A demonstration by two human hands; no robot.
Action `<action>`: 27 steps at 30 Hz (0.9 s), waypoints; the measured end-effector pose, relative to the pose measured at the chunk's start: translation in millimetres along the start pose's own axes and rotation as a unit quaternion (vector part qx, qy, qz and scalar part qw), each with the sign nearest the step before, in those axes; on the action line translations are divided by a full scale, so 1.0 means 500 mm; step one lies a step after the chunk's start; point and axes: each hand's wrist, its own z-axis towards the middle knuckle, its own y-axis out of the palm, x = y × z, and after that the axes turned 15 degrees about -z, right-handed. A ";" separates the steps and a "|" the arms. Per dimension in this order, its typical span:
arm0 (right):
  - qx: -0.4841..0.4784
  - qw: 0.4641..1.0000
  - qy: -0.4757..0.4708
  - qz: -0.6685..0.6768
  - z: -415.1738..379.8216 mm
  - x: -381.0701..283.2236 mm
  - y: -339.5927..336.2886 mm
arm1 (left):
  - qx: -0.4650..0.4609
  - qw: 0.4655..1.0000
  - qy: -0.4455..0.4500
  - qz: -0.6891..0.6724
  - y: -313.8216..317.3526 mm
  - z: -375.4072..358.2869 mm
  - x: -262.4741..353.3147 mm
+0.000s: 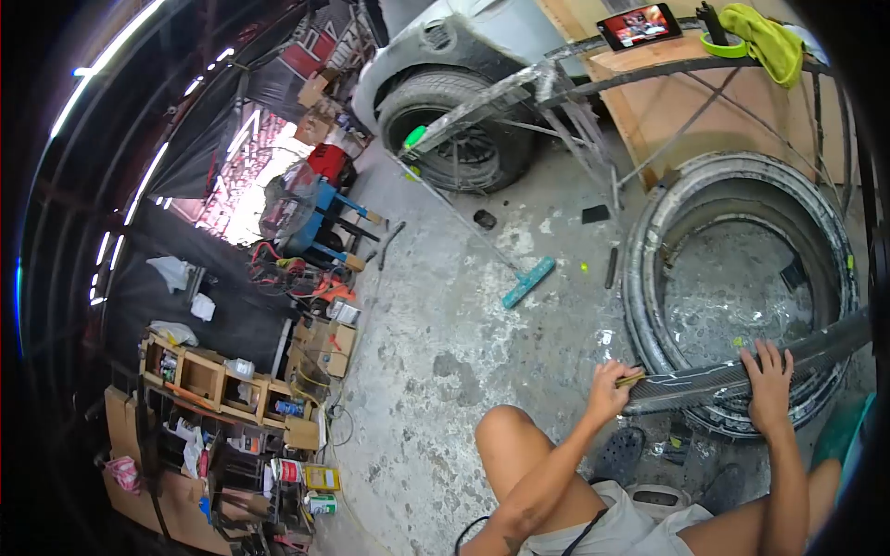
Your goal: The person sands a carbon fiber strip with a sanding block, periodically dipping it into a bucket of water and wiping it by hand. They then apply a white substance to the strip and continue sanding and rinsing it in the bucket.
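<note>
A long, dark, curved strip with a woven surface [691, 389] lies across my front, white marks along its top. My left hand [610, 389] is closed at the strip's left end, pinching a thin yellowish pencil-like stick [631, 379] whose tip points at the marks. Fingers spread, my right hand [769, 382] rests on the strip farther right and holds nothing else. Beneath and behind the strip, large black-grey rings [646, 278] lie stacked on the floor.
A teal push broom [528, 283] lies on the stained concrete floor [422, 371]. Behind stands a car wheel [454, 139] under a metal frame. A phone [640, 27] and a yellow-green cloth [765, 42] are at upper right. Wooden shelving [218, 380] with cans stands left.
</note>
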 end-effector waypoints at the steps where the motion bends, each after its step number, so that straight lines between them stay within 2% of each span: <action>1: 0.007 1.000 -0.005 0.001 -0.002 0.006 0.006 | 0.014 1.000 -0.003 0.022 -0.003 -0.014 0.028; 4: -0.009 1.000 -0.004 0.004 0.007 -0.006 -0.027 | -0.013 0.997 0.057 -0.056 -0.013 -0.060 0.021; 5: 0.020 1.000 -0.006 -0.015 0.007 -0.003 -0.013 | 0.009 0.997 0.069 -0.028 -0.009 -0.057 0.015; 6: 0.014 1.000 -0.006 -0.008 0.004 -0.003 -0.020 | -0.002 1.000 0.025 -0.007 -0.014 -0.043 0.016; 7: -0.003 1.000 -0.005 -0.009 0.009 -0.005 -0.029 | 0.012 0.995 -0.034 -0.098 -0.010 -0.023 0.004; 9: -0.028 0.999 0.005 -0.019 -0.012 -0.005 -0.031 | 0.007 0.999 -0.035 -0.012 -0.010 -0.010 0.026; 13: 0.002 1.000 -0.011 -0.016 0.001 0.009 -0.020 | -0.020 0.999 0.007 0.046 -0.020 -0.053 0.058; 14: -0.007 1.000 -0.014 -0.021 -0.001 0.001 -0.021 | -0.023 0.999 0.003 0.048 -0.019 -0.041 0.043; 16: -0.018 1.000 -0.018 -0.008 -0.011 -0.006 -0.027 | -0.014 0.998 -0.061 0.008 -0.017 -0.002 0.015; 18: -0.011 1.000 -0.021 -0.014 -0.006 0.005 -0.026 | -0.015 0.999 -0.034 0.000 -0.021 -0.012 0.021; 20: 0.026 0.999 -0.025 -0.019 -0.003 0.003 -0.007 | -0.065 0.994 0.037 0.078 -0.041 -0.057 0.074; 22: 0.076 0.997 -0.027 -0.004 0.004 0.016 0.010 | -0.033 0.996 0.074 0.021 -0.025 -0.102 0.076; 23: 0.092 0.995 0.000 -0.030 0.004 0.005 0.001 | -0.039 0.992 0.097 0.063 -0.033 -0.111 0.030; 24: 0.078 0.996 -0.005 -0.048 0.007 0.004 -0.020 | -0.020 0.993 0.089 0.072 -0.020 -0.097 0.059; 25: 0.052 0.996 0.025 -0.062 0.013 0.006 0.013 | -0.006 0.997 0.060 0.052 -0.016 -0.086 0.012; 26: 0.055 0.997 0.001 -0.047 0.001 0.012 -0.026 | 0.014 0.997 0.053 0.062 -0.001 -0.058 -0.036; 27: 0.050 0.999 -0.005 -0.019 0.008 0.018 0.014 | 0.016 0.996 0.075 0.034 0.007 -0.036 -0.084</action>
